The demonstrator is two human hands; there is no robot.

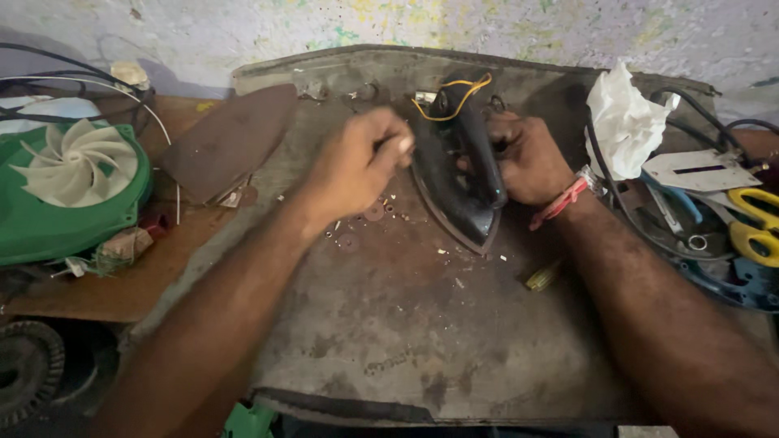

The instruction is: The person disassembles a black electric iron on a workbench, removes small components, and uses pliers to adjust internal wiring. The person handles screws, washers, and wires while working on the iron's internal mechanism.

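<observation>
Head view: right hand (529, 160) fingers gripping black iron body (458, 162), left hand (357, 162) fingers pinched closed beside it.

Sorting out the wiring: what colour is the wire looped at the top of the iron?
Yellow wire, looped over the black iron; clearest in the head view.

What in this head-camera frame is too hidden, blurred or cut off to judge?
- Left hand: motion-blurred; whatever its fingers pinch is unreadable.
- Right hand: its grip is hidden behind the black pointed clothes-iron body.
- Yellow-handled scissors: cut off by the right edge.
</observation>
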